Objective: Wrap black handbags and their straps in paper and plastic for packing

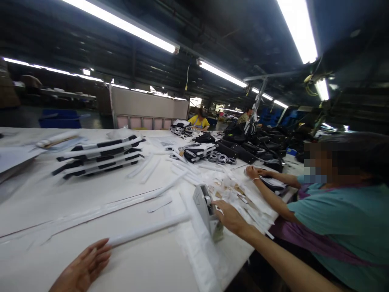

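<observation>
White tabletop (136,267) fills the near view, covered with white strips and offcuts. A co-worker in a teal shirt (343,219) sits at its right edge, both hands on the far work. A stack of black-and-white padded parts (100,156) lies at far left. A long flat white strip (121,205) runs diagonally across the middle. Nearer, a white rolled strip (148,229) lies on the tabletop; its near end touches the fingertips of the left hand (82,267), whose grip is open, palm down, fingers spread. A grey device (206,207) stands upright just beyond the roll's far end. The right hand (231,217) rests against its side; whether this grip is closed round it cannot be told
</observation>
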